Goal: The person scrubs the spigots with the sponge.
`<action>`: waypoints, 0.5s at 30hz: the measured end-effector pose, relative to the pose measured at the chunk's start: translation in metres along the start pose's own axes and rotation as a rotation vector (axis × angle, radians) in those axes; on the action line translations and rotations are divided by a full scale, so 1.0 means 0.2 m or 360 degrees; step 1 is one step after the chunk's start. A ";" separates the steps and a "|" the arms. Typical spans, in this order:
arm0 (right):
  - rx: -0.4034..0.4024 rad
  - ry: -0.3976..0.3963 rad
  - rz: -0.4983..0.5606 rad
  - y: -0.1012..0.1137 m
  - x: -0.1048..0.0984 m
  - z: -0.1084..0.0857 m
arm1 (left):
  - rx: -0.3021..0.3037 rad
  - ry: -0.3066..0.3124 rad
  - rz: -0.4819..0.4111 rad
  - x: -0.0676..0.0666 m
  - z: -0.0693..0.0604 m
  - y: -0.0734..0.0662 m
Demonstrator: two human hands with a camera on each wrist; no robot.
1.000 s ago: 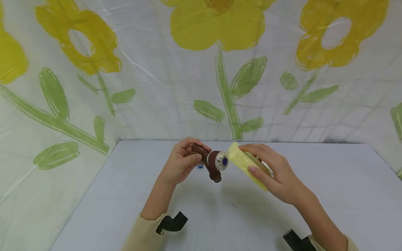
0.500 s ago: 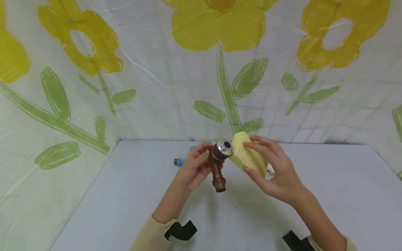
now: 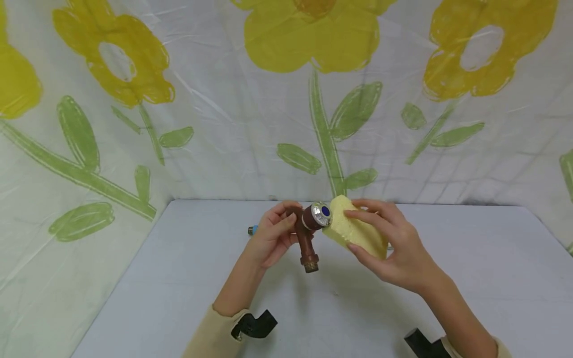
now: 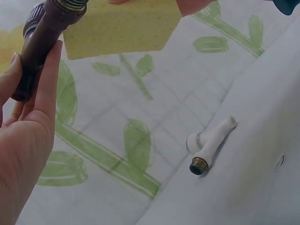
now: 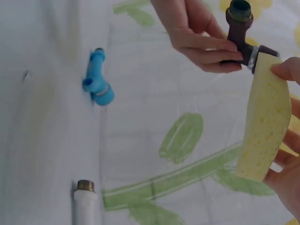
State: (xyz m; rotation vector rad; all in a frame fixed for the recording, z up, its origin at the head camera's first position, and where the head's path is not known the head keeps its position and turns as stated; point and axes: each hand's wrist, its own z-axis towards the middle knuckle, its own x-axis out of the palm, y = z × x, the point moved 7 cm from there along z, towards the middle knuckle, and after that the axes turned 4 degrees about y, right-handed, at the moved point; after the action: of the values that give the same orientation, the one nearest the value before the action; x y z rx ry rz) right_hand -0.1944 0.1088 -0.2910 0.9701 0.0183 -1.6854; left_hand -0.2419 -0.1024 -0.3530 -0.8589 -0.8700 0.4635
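A brown faucet point(image 3: 305, 241) with a silver, blue-centred knob and a brass threaded end is gripped by my left hand point(image 3: 273, 236), fingers and thumb round its spout side. The threaded end points down in the head view. My right hand point(image 3: 394, 243) holds a pale yellow sponge point(image 3: 353, 228) between thumb and fingers. In the head view the sponge's left edge meets the knob. From the right wrist view, the sponge point(image 4: 122, 28) end lies against the knob side of the brown faucet point(image 5: 239, 33). Both things are held above the table.
On the white table point(image 3: 179, 278) lie a blue faucet point(image 5: 97, 77) behind my left hand and a white faucet point(image 4: 213, 143) behind my right hand. A white sheet point(image 3: 215, 124) painted with yellow flowers stands behind the table.
My left hand has brought the brown faucet slightly right and turned it so its threaded end shows. The sponge first rose, tilting against the knob, then dropped a little along it.
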 end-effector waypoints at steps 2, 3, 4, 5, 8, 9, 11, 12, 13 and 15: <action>0.0007 0.0034 0.0042 0.01 0.01 0.00 | 0.0003 -0.0020 -0.0012 0.00 0.00 0.00; 0.0000 0.0040 0.0048 0.01 0.01 0.00 | 0.0001 -0.0032 -0.0017 -0.01 0.00 0.00; -0.0002 0.0041 0.0040 0.01 0.01 0.00 | -0.0003 -0.0047 -0.0023 -0.01 0.00 0.01; -0.0004 0.0036 0.0027 0.01 0.01 0.00 | -0.0007 -0.0058 -0.0029 -0.01 0.00 0.01; 0.0001 -0.0010 -0.0010 0.00 0.01 0.00 | -0.0029 -0.0091 -0.0023 -0.01 0.01 0.03; 0.0006 -0.0024 -0.0018 -0.01 0.01 0.00 | -0.0037 -0.0110 -0.0016 -0.01 0.01 0.03; 0.0010 -0.0045 -0.0010 -0.01 0.01 -0.01 | -0.0023 -0.0123 -0.0014 -0.01 0.01 0.03; 0.0015 -0.0044 0.0001 -0.01 0.01 -0.01 | -0.0009 -0.0133 -0.0016 -0.01 0.01 0.03; 0.0020 -0.0041 0.0014 -0.02 0.01 -0.01 | 0.0012 -0.0140 -0.0016 -0.01 0.01 0.02; 0.0024 -0.0033 0.0031 -0.01 0.01 -0.01 | 0.0074 -0.0132 -0.0009 -0.01 0.01 0.00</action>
State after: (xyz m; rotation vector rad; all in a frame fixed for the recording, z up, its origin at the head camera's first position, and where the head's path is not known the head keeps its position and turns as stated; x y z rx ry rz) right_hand -0.1955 0.1085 -0.2943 0.9615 -0.0177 -1.6796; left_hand -0.2447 -0.1042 -0.3534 -0.7987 -0.9341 0.5156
